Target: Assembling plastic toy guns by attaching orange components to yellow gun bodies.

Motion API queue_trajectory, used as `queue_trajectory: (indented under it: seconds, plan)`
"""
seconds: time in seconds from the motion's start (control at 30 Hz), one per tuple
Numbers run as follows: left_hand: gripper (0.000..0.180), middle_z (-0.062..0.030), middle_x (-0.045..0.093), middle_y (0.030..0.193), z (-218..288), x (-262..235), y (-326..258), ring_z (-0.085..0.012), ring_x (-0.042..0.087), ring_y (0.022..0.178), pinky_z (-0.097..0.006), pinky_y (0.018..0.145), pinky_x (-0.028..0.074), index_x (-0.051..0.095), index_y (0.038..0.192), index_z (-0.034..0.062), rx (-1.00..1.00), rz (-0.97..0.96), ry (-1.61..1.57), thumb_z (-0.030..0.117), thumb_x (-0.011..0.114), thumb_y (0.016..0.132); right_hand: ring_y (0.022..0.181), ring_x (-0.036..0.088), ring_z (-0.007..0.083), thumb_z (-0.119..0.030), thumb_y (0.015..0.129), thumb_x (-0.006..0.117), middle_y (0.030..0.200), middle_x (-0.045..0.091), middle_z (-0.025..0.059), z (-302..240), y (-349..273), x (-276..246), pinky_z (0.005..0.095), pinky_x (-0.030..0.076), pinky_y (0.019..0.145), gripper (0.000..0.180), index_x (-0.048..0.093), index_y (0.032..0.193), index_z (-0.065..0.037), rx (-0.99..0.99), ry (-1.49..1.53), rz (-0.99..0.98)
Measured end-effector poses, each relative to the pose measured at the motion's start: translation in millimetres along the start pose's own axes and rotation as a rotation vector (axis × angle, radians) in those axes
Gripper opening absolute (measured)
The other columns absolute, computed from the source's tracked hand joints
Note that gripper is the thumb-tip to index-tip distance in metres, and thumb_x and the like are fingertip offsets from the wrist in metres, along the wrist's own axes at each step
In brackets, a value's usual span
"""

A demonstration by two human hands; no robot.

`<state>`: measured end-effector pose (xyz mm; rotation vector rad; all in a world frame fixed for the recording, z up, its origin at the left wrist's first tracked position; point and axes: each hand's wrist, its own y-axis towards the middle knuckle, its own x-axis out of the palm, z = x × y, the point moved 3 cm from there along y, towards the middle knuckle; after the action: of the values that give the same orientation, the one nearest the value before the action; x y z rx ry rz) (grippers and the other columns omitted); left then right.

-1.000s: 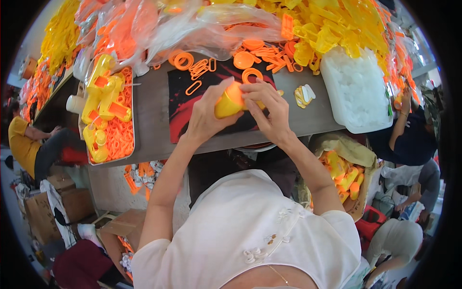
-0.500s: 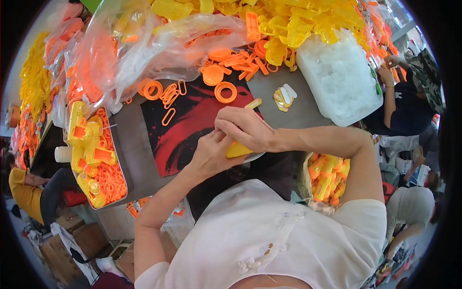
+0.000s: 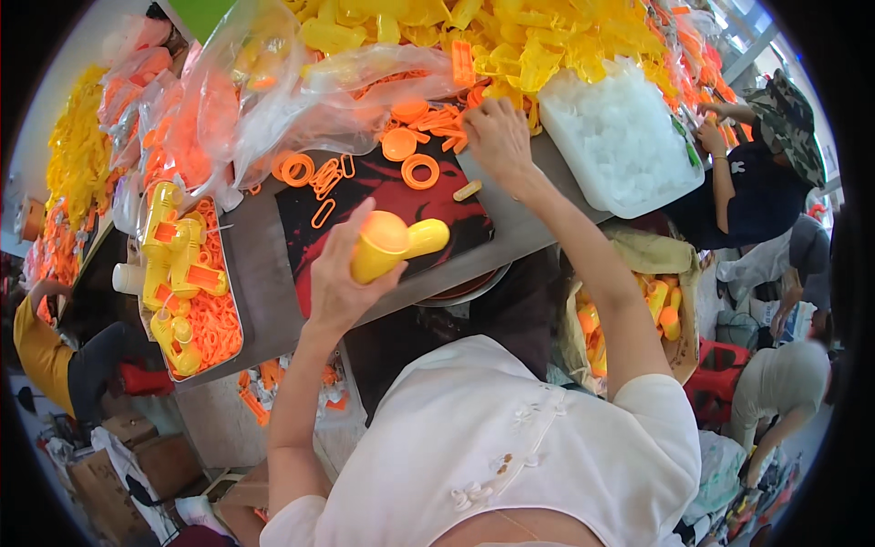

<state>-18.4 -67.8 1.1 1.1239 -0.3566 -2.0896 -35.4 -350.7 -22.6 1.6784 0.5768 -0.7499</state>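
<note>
Both hands parted, right hand [image 3: 497, 137] now reaching orange parts [image 3: 428, 123]

bright, even light from above, with soft short shadows under the left hand [image 3: 342, 273] and the yellow part [image 3: 394, 244]. glare whitens the clear bags [image 3: 273, 100] and the white tub [image 3: 620, 146]. fisheye bends the table [image 3: 264, 283] edge; black corners ring the view. the rim looks softer.

Grey table [image 3: 264, 283]: red-black mat [image 3: 365, 214], orange rings [image 3: 310, 171], white tub [image 3: 620, 146], parts tray [image 3: 196, 301].
</note>
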Motion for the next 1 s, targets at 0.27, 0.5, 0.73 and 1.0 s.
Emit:
queue_trajectory:
  seconds: [0.27, 0.5, 0.73, 1.0]
  plan:
    - [0.075, -0.0136, 0.060, 0.118, -23, -22, -37, -0.0261, 0.062, 0.102, -0.035, 0.090, 0.049, 0.046, 0.134, 0.0034, -0.253, 0.244, -0.117, 0.010, 0.082, 0.068, 0.064, 0.067, 0.0280, -0.024, 0.084, 0.062, 0.069, 0.066, 0.0127, 20, 14, 53, 0.0423, 0.050, 0.055, 0.021, 0.065, 0.085, -0.003, 0.121, 0.089, -0.203]
    - [0.076, -0.0115, 0.062, 0.107, -35, -14, -36, -0.0250, 0.064, 0.093, -0.034, 0.083, 0.052, 0.047, 0.135, 0.0079, -0.258, 0.223, -0.089, 0.014, 0.083, 0.068, 0.042, 0.047, 0.0121, -0.021, 0.085, 0.062, 0.056, 0.050, 0.0039, 25, 44, 95, 0.0273, 0.034, 0.038, 0.021, 0.057, 0.076, -0.003, 0.905, 1.248, -0.495]
    - [0.075, -0.0103, 0.063, 0.100, -21, -7, -20, -0.0259, 0.066, 0.083, -0.034, 0.069, 0.055, 0.050, 0.134, 0.0118, -0.163, 0.060, 0.129, 0.020, 0.082, 0.067, 0.073, 0.057, 0.0165, -0.029, 0.086, 0.065, 0.089, 0.056, 0.0055, 25, 139, 105, 0.0308, 0.051, 0.061, 0.028, 0.054, 0.102, -0.008, 0.766, 1.508, -0.417]
    - [0.074, -0.0098, 0.062, 0.100, -22, -5, -18, -0.0249, 0.066, 0.080, -0.034, 0.066, 0.056, 0.051, 0.133, 0.0105, -0.177, 0.066, 0.151, 0.020, 0.082, 0.066, 0.092, 0.054, 0.0230, -0.027, 0.096, 0.054, 0.105, 0.052, 0.0071, 43, 207, 113, 0.0410, 0.050, 0.079, 0.025, 0.053, 0.113, -0.008, 0.792, 1.657, -0.455]
